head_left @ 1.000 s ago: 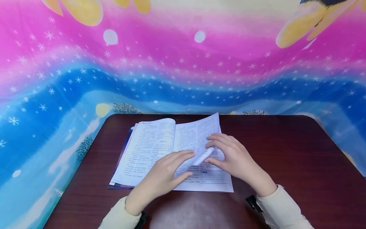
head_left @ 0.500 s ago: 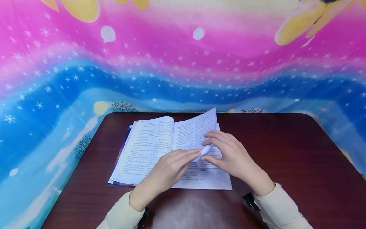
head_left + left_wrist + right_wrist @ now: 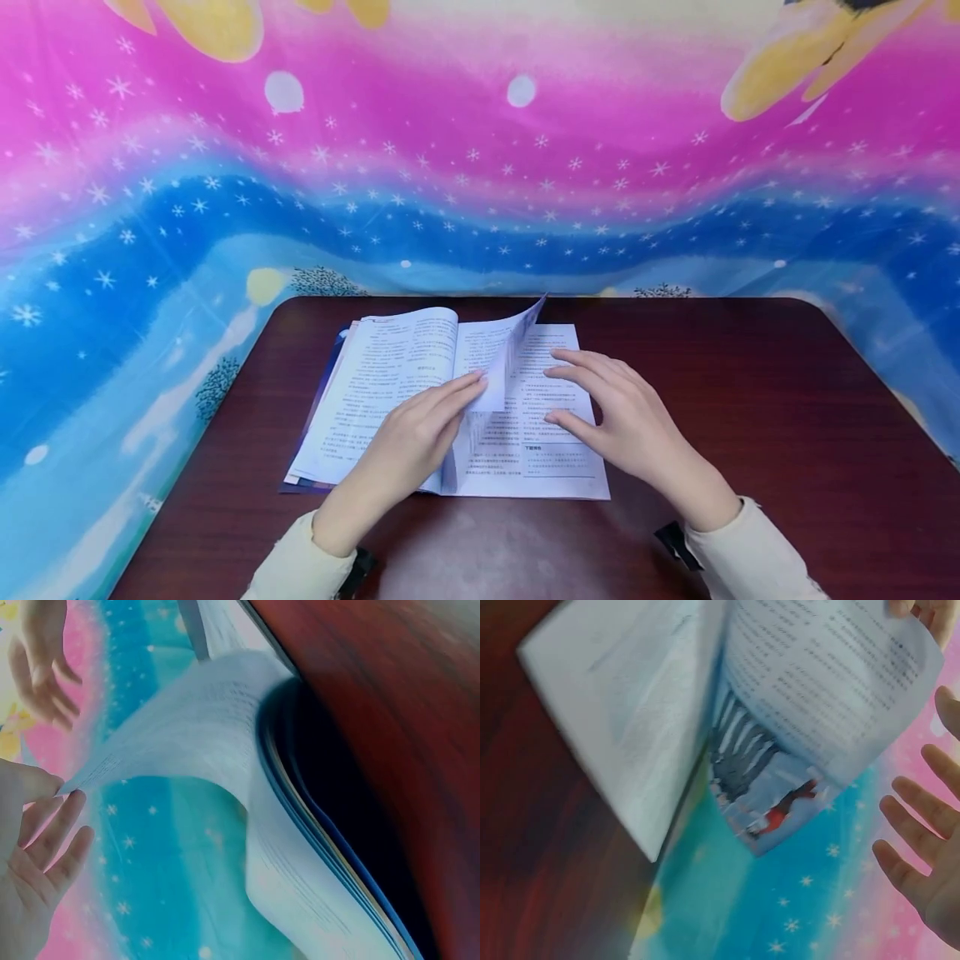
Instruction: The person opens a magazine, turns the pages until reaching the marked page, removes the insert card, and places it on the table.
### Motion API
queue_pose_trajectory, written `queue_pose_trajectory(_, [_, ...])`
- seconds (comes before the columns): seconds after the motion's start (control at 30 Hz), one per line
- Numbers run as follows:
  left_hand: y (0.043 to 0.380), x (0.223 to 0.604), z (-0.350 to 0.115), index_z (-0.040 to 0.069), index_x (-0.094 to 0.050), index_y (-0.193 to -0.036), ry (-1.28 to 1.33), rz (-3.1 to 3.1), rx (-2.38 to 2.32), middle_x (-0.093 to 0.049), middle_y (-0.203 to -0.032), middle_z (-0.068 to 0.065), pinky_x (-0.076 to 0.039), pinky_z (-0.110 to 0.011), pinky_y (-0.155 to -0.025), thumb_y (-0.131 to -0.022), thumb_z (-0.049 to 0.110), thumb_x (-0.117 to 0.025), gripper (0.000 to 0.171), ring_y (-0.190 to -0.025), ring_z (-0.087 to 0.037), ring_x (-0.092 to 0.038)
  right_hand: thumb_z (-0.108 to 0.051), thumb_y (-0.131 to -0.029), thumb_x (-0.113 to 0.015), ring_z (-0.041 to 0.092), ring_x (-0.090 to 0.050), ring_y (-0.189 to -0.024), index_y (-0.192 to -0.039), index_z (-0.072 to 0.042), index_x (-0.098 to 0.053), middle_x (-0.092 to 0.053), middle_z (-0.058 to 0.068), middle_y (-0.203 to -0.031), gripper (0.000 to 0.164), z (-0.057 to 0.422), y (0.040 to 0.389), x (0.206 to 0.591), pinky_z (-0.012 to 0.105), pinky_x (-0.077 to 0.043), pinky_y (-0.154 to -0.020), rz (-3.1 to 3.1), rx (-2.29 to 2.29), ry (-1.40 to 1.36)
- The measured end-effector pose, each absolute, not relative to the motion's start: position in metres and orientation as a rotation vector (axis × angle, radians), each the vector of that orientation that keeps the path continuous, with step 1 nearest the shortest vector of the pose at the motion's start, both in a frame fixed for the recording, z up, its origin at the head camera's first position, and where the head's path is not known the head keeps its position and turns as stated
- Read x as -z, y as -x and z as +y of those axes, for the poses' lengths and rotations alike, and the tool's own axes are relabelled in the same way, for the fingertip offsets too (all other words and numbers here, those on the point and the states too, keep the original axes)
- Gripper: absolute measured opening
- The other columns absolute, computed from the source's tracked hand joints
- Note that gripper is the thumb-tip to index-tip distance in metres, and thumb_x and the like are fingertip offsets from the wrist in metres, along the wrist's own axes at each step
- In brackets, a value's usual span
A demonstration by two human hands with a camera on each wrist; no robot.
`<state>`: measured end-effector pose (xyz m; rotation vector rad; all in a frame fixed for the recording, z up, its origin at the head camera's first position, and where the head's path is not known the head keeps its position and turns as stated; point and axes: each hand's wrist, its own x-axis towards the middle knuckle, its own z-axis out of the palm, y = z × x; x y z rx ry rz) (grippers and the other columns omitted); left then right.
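Note:
An open magazine (image 3: 390,358) with printed text lies on the table, its left pages bowed up near the spine. One page (image 3: 491,387) stands lifted from the right side, curving over toward the left. My left hand (image 3: 420,433) pinches that page's edge between thumb and fingers, as the left wrist view also shows. Over the right-hand page, my right hand (image 3: 615,408) hovers with spread fingers, apart from the paper. In the right wrist view the lifted page (image 3: 817,682) carries text and a picture with a red figure.
A dark reddish-brown table (image 3: 750,400) bears the magazine. Behind it hangs a pink and blue cloth (image 3: 480,183) with snowflake prints. A dark blue cover (image 3: 318,417) peeks out under the magazine's left side.
My left hand takes the page's edge from the right hand and draws it leftward. The right hand has let go and moved slightly right, uncovering the page beneath.

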<state>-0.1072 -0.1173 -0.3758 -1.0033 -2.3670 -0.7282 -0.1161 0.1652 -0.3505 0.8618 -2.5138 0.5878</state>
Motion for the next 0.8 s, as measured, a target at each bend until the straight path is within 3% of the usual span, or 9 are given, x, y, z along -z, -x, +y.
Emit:
queue_pose_trajectory(0.4, [0.097,0.392,-0.161,0.01,-0.054,-0.141,0.818,-2.441,0.712,-0.054,-0.144,-0.004,-0.05,-0.043,-0.096,-0.082,-0.006,-0.076,0.066,-0.127,-0.024,-0.055,-0.032,-0.083,-0.08,0.024,-0.057,-0.121,-0.12,-0.016,-0.069,-0.064,0.002,-0.128,0.042,0.191,0.109,0.376,0.048,-0.046,-0.098,-2.6,-0.502,-0.899])
queue_pose_trajectory(0.8, [0.093,0.398,-0.195,0.005,-0.049,-0.145,0.699,-2.511,0.58,-0.054,-0.142,-0.01,-0.048,-0.044,-0.097,-0.078,-0.01,-0.076,0.074,-0.126,-0.026,-0.055,-0.03,-0.081,-0.083,0.021,-0.06,-0.116,-0.116,-0.017,-0.071,-0.065,0.0,-0.125,0.04,0.204,0.102,0.39,0.048,-0.048,-0.096,-2.707,-0.464,-0.959])
